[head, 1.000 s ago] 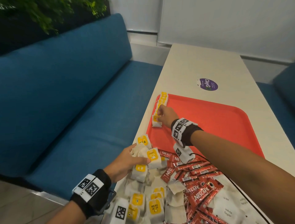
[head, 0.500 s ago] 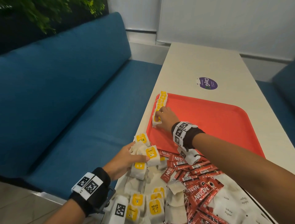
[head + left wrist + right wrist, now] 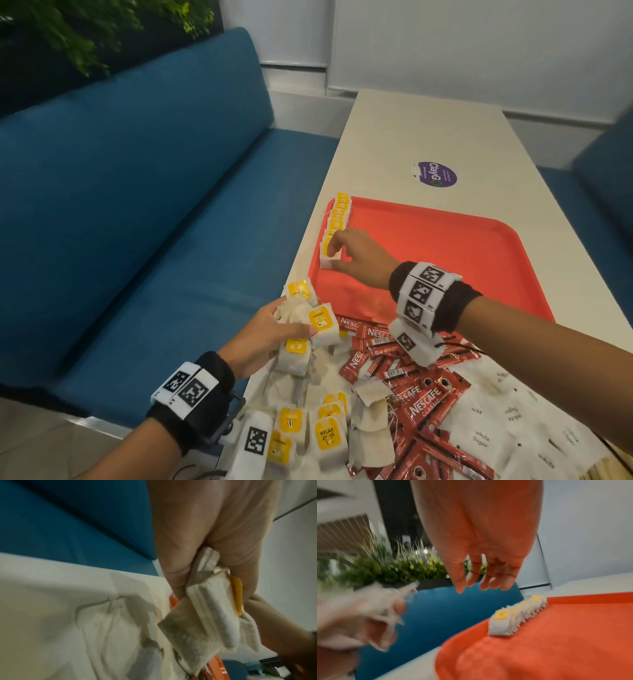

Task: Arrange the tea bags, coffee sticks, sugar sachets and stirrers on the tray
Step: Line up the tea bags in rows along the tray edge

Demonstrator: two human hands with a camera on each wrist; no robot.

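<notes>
A red tray (image 3: 445,260) lies on the white table. A row of yellow-tagged tea bags (image 3: 337,219) stands along its left rim. My right hand (image 3: 334,257) is at the near end of that row, index finger and thumb at the nearest bag. In the right wrist view the right hand (image 3: 481,586) hangs with loose, straight fingers, empty, just left of the row of tea bags (image 3: 513,616). My left hand (image 3: 294,329) grips a bunch of tea bags (image 3: 322,322) at the table's left edge. The left wrist view shows the bunch (image 3: 205,622) pinched between thumb and fingers.
Near me lie loose tea bags (image 3: 308,428), red coffee sticks (image 3: 411,394) and white sugar sachets (image 3: 496,428). A purple sticker (image 3: 435,174) marks the table beyond the tray. A blue sofa (image 3: 137,240) runs along the left, right by the table's edge.
My right hand has stayed at the near end of the tea bag row, its wrist drawing back a little. The left hand keeps its bunch in the same place.
</notes>
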